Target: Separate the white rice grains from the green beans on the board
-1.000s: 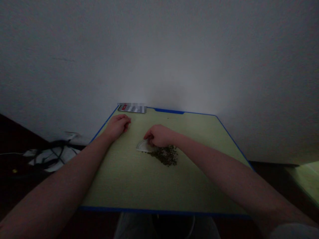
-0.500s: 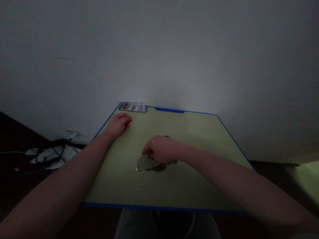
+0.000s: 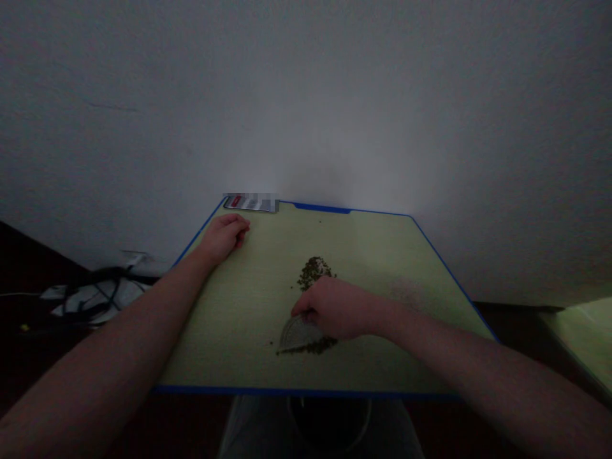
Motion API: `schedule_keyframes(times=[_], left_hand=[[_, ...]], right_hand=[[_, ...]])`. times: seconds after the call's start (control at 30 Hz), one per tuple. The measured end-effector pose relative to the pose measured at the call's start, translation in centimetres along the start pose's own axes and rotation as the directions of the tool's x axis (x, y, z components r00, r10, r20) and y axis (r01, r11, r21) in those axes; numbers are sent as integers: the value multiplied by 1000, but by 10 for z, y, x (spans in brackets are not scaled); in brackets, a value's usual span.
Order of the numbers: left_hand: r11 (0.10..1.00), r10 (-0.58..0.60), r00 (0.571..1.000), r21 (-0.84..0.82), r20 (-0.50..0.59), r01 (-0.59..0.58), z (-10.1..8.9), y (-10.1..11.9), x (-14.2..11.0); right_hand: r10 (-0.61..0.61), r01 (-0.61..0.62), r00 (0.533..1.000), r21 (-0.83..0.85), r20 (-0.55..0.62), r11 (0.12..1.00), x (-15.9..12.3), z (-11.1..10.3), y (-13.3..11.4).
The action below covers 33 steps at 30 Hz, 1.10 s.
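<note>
The right hand (image 3: pixel 335 309) has drawn a clear plastic half-round scraper (image 3: pixel 299 333) toward the near edge of a green cutting board (image 3: pixel 306 391) with a blue rim; its fingers press on top of the scraper, a narrow grip holding it flat against the board; a thin line of dark green seeds (image 3: pixel 310 347) lies along the scraper's near edge; a small heap of the same seeds (image 3: pixel 313 273) sits just beyond the hand, apart from the line; the left hand (image 3: pixel 224 239) rests loosely curled and empty on the board, near its far left corner and just beside a partly blurred smartphone (image 3: pixel 251 203); black cables (image 3: pixel 95 287) lie on the dark floor to the left, below a white wall (image 3: pixel 306 95).
</note>
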<state>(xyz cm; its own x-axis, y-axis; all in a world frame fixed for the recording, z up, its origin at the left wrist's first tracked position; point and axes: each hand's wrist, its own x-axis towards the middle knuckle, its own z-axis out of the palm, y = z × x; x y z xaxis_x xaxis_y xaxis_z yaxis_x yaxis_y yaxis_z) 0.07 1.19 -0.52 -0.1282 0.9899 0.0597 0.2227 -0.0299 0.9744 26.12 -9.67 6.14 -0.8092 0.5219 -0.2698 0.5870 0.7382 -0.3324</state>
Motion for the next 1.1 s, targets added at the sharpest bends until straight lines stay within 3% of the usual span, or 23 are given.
schedule_keyframes(times=[0.13, 0.23, 0.4, 0.43, 0.57, 0.73, 0.9, 1.1], left_hand=[[1000, 4, 1000, -6, -1, -4, 0, -2, 1], [1000, -1, 1000, -1, 6, 1, 0, -2, 1], [1000, -20, 1000, 22, 6, 20, 0, -1, 1], [999, -22, 1000, 25, 6, 21, 0, -1, 1], [999, -31, 1000, 25, -1, 31, 2, -1, 1], [999, -29, 1000, 45, 0, 29, 3, 1, 0], [999, -20, 1000, 29, 12, 19, 3, 0, 1], [1000, 1, 1000, 26, 18, -1, 4, 2, -1]], right_hand=[[15, -14, 1000, 43, -19, 999, -9, -3, 0], [70, -52, 985, 111, -160, 992, -25, -12, 5], [256, -206, 847, 155, -467, 966, -73, -4, 16], [255, -215, 819, 137, -514, 967, -83, 4, 17], [241, -236, 796, 82, -556, 968, -117, 40, 19], [204, -289, 766, -44, -609, 956, -138, 73, 18], [112, -245, 767, -127, -632, 961, -137, 83, 8], [-2, -190, 718, -199, -696, 961, -131, 86, -4]])
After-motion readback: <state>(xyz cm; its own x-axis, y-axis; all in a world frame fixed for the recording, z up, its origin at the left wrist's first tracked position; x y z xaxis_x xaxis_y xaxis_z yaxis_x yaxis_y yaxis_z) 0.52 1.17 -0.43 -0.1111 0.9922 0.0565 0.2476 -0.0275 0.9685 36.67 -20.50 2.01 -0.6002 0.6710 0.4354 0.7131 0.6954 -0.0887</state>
